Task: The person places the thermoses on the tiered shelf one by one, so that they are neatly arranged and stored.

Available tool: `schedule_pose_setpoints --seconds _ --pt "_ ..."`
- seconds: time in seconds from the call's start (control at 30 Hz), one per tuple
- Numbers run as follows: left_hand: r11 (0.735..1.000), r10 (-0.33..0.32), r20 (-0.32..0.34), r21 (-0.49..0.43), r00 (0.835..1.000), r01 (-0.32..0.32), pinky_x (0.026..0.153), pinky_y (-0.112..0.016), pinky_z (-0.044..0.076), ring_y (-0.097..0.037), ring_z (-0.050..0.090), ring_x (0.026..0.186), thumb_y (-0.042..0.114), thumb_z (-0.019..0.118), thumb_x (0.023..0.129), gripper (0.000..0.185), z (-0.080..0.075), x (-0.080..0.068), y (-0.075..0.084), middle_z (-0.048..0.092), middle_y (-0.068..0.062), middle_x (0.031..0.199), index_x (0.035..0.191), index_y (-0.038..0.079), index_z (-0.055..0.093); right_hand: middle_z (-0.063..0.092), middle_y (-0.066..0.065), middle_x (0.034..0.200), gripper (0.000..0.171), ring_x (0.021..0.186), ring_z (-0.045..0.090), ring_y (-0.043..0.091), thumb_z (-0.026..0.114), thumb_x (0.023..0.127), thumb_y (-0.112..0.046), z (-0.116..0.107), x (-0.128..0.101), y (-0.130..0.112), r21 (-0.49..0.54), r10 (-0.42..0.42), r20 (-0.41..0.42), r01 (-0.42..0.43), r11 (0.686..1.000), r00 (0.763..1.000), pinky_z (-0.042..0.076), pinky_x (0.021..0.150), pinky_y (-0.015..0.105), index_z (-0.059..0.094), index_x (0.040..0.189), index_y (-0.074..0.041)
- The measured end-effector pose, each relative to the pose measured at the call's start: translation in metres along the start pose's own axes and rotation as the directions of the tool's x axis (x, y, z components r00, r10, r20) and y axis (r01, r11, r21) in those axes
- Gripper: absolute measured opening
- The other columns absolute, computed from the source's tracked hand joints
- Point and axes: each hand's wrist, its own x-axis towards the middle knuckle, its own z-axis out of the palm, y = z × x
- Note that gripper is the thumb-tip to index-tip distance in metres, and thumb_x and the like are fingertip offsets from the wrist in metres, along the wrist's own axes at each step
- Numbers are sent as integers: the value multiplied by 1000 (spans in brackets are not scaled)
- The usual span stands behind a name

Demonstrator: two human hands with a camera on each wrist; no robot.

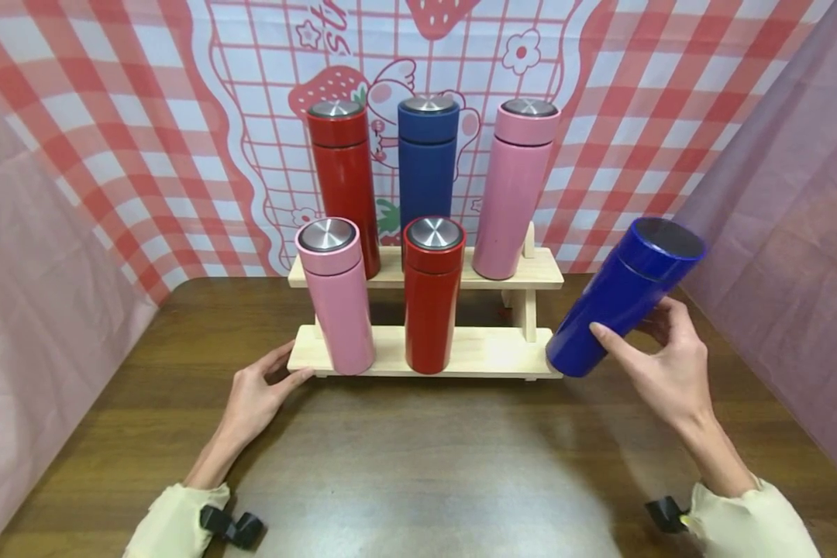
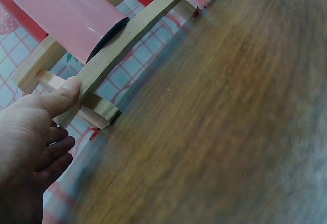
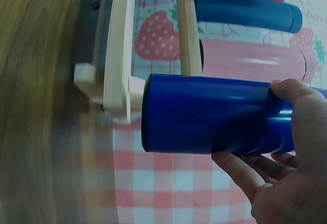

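My right hand [image 1: 669, 364] grips a glossy blue thermos flask [image 1: 614, 302], thumb on one side and fingers round the other. The flask leans to the right, its base close by the right end of the lower shelf of a wooden two-tier rack [image 1: 491, 349]. At the rack's left end my left hand [image 1: 254, 395] holds the lower shelf; in the left wrist view its thumb [image 2: 66, 91] lies on the shelf edge with fingers curled below. A pink flask [image 1: 338, 310] and a red flask [image 1: 432, 310] stand on that lower shelf.
On the upper shelf stand a red flask [image 1: 345, 178], a matte blue flask [image 1: 428, 170] and a pink flask [image 1: 516, 186]. Behind the rack hangs a checked strawberry cloth [image 1: 642, 101]. The rack stands on a brown wooden table [image 1: 404, 457], with pink cloth [image 1: 788, 256] at both sides.
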Motion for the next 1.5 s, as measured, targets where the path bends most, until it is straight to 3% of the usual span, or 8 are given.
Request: schedule_pose_setpoints --seconds 0.17,0.37,0.5,0.73,0.83,1.03,1.33,1.5 --pt "1000 1 -4 12 1000 -1 98 -46 51 -30 66 118 29 80 94 60 -1 0 0 70 -18 126 143 -1 61 64 -11 106 60 94 62 2 89 76 2 16 -1 -8 21 -33 38 32 999 999 47 86 15 58 128 4" --pt "1000 9 -10 14 1000 -9 93 -22 49 -29 66 117 29 80 94 59 -1 -1 -1 71 -18 126 142 -1 61 69 14 111 62 96 61 0 88 79 1 33 -3 -15 49 -71 94 66 997 993 47 85 13 55 131 9" --pt "1000 20 -14 12 1000 -20 92 -17 46 -29 66 117 28 80 94 59 -1 -1 -1 71 -17 125 142 0 62 70 21 111 61 96 61 0 88 80 -1 44 -3 -17 66 -93 123 86 994 988 48 85 13 55 131 9" --pt "1000 12 -12 11 1000 -12 98 -43 51 -29 66 118 28 81 94 59 -1 -1 -1 70 -17 126 142 -1 62 71 21 110 61 96 61 -1 89 79 -2 59 -4 -16 74 -116 150 106 992 982 48 88 15 55 129 9" --pt "1000 12 -13 9 1000 -12 98 -41 51 -28 66 118 27 81 94 59 -1 -1 -1 70 -18 126 141 -1 62 71 20 112 62 99 64 8 89 79 -3 62 -3 -17 70 -119 167 108 992 979 47 89 15 55 130 8" --pt "1000 11 -23 10 1000 -11 93 -18 47 -28 66 117 27 81 93 59 -2 -2 -1 71 -17 125 141 -1 62 70 22 113 63 102 67 32 88 81 -4 68 0 -21 78 -133 203 119 990 970 47 85 13 54 132 8" --pt "1000 -8 -29 26 1000 9 97 -37 51 -29 66 117 27 81 94 59 -6 -6 -2 71 -18 125 141 -2 62 69 24 117 66 105 68 37 89 82 -7 75 0 -22 76 -132 228 118 990 965 51 80 12 53 135 7" --pt "999 -9 -31 31 999 10 97 -38 52 -29 67 116 28 81 94 59 -7 -6 -1 71 -19 125 141 -3 61 64 25 129 73 118 63 38 84 89 -15 70 -4 -20 79 -82 311 60 995 947 59 88 41 45 148 0"
